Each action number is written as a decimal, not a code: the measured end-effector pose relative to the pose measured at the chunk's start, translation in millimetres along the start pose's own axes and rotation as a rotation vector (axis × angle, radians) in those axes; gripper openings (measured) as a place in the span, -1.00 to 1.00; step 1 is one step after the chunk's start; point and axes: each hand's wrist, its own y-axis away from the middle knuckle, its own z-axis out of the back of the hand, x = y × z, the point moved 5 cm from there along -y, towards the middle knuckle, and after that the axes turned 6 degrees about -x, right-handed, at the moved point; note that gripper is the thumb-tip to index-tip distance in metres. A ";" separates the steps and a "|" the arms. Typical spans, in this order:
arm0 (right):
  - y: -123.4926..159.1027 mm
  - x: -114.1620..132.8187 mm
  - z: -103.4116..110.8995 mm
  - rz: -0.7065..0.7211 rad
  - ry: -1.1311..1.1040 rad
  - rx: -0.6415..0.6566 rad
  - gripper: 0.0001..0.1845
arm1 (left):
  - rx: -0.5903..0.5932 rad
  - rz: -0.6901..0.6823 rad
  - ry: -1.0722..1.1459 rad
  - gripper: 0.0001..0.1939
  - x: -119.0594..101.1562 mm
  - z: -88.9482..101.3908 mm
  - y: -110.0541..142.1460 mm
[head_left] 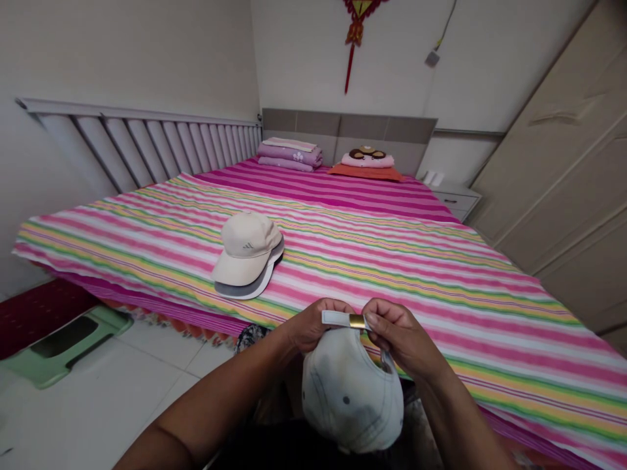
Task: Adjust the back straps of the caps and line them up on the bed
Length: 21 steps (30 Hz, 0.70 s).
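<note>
The left hand (313, 324) and the right hand (399, 334) are both closed in a small pinch on a thin strap (336, 318) with a gold buckle (357, 321). Both arms come up from the bottom corners of the picture and meet in the middle. A worn white cap (353, 398) hangs from the strap at the bottom middle, so the hands seem to carry its weight. Past the hands, a striped bed (431, 281) fills the middle of the picture. On it, left of the hands, a beige cap (247, 245) sits on other caps, with their brims lying one over another.
</note>
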 end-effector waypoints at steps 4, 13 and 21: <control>-0.9 -1.0 0.0 -0.006 -0.011 0.003 -0.70 | 0.001 0.015 0.018 -0.73 1.6 1.1 0.1; -1.8 -4.6 -5.2 -0.026 -0.074 0.036 -0.70 | -0.022 -0.003 0.053 -0.66 4.3 2.4 -0.3; -2.9 -10.8 -7.0 -0.031 -0.082 0.040 -0.71 | -0.023 -0.078 0.039 -0.63 5.9 5.2 -4.5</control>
